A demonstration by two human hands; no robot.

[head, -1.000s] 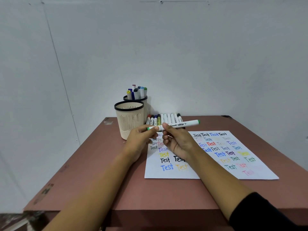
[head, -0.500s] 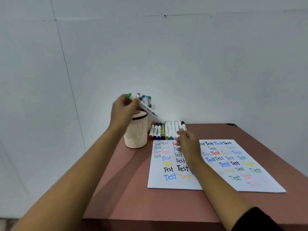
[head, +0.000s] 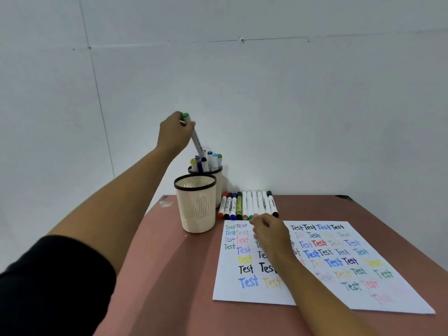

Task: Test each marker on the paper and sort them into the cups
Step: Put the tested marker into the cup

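The left hand (head: 174, 133) had risen since half a second before, fingers gripping the green-capped marker (head: 196, 141) by its top, its lower end now down among those standing in the rear cup (head: 218, 175). The right hand (head: 270, 230) stayed at the near ends of the marker row (head: 247, 204), above the paper (head: 315, 287), fingers curled; whether they held anything was unclear.

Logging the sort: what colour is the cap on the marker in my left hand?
Green; the cap shows best in the head view.
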